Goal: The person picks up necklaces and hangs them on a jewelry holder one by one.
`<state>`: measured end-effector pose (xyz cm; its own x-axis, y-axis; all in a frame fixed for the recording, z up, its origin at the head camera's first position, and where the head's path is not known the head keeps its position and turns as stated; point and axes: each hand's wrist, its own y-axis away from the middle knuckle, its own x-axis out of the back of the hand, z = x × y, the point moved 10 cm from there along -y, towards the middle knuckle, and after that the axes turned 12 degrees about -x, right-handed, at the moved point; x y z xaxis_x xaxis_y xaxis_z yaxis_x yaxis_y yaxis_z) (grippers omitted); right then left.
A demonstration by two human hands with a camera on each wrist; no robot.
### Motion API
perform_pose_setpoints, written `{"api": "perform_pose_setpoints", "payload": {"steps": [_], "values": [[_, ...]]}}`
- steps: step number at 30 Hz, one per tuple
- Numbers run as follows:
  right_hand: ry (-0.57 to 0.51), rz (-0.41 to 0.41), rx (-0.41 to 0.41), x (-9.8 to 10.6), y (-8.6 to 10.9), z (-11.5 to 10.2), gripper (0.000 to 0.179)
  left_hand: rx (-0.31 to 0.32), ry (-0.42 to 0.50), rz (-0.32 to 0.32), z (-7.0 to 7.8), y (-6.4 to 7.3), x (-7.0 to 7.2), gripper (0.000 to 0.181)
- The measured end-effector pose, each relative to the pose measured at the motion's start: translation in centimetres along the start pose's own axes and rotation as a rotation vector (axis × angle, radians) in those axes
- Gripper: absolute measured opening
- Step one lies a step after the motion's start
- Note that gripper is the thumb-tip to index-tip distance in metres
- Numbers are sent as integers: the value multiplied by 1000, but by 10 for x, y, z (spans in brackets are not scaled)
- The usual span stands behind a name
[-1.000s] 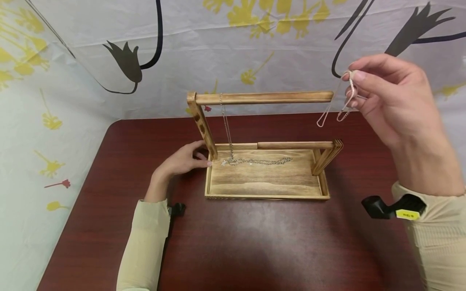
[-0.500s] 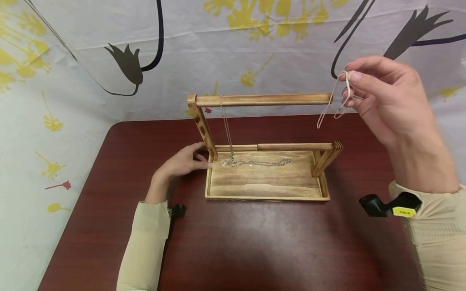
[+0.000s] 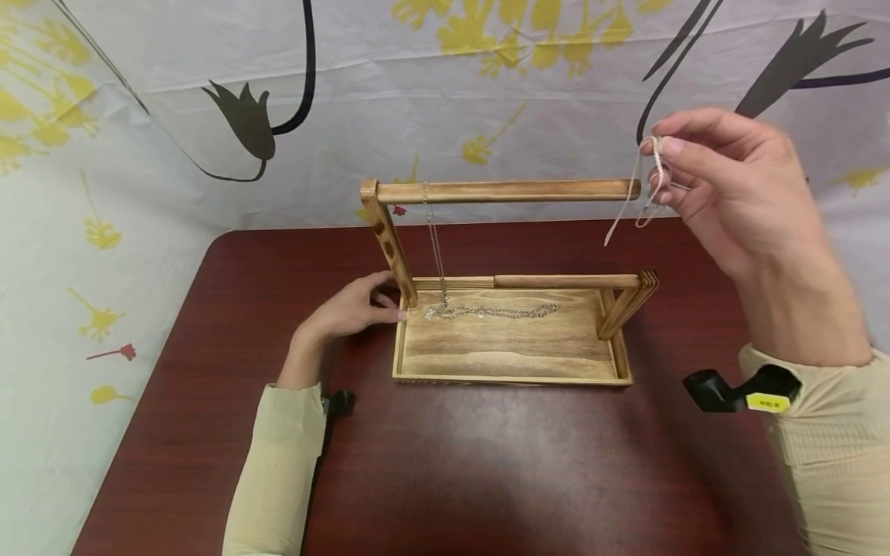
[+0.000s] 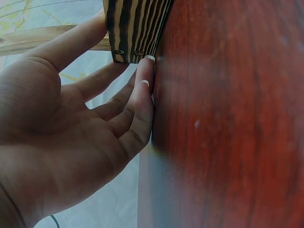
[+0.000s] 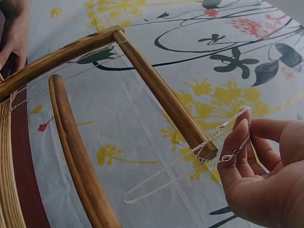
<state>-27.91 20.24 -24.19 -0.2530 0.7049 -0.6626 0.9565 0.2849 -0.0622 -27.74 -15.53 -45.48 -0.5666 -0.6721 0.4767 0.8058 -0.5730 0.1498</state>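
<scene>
My right hand (image 3: 744, 177) pinches a thin silver necklace (image 3: 657, 158) between thumb and fingertips, high at the right. Its loop hangs down to the left, overlapping the free end of the upper bar (image 3: 514, 191) in the head view. Clasp and extender links (image 5: 228, 158) show close to the fingers in the right wrist view. Low at the left, my left hand (image 3: 351, 307) grips the left end of a wooden jewelry stand (image 3: 514, 355), thumb in front and fingers behind. Another necklace (image 3: 434, 239) hangs from the upper bar near its left post.
More silver chain (image 3: 514, 313) lies along the stand's tray floor. A lower bar (image 3: 566, 280) runs from a short right post (image 3: 626, 305). The stand rests on a dark red table (image 3: 487, 463), with a flower-printed cloth (image 3: 334, 154) behind.
My right hand has moved a little left, bringing the necklace's loop over the end of the upper bar. The left hand keeps its place on the stand.
</scene>
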Motion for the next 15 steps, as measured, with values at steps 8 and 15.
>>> {"api": "perform_pose_setpoints", "payload": {"steps": [8,15], "values": [[8,-3,-16,-3,-3,3,20,9,-8,2,-1,0,0,75],[36,11,-15,-6,-6,3,19,11,-16,13,1,-1,-1,73]]}}
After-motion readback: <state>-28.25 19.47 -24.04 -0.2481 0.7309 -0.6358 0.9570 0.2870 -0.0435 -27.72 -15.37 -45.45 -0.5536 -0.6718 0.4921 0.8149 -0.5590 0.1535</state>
